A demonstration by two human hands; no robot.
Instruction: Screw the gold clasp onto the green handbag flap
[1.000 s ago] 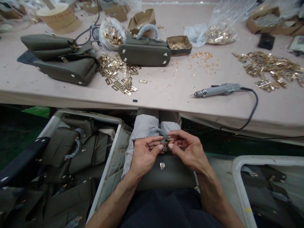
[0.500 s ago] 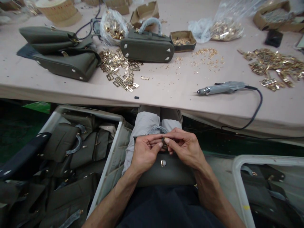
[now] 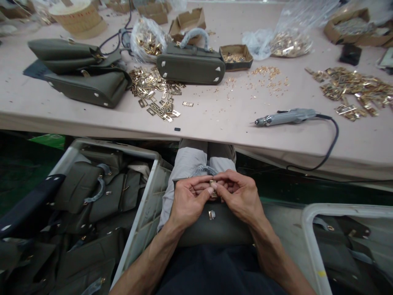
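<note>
fingers (image 3: 199, 179) pinch a gold fitting (image 3: 214, 194), now more exposed.

- Along the table's (image 3: 215, 119) near edge, a hand could pass between the gold plates (image 3: 164, 107) and the screwdriver (image 3: 285, 117).
- The screwdriver's cord (image 3: 329, 150) drops over that edge.
- Farther back, a bag (image 3: 190, 67) and open box (image 3: 238, 64) bar the way.

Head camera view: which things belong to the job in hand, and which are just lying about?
Belonging to the job:
- small gold fitting, at the fingertips of the left hand and right hand
- olive bag on the lap

Probably just lying about:
- small black piece
- dark square object
</note>
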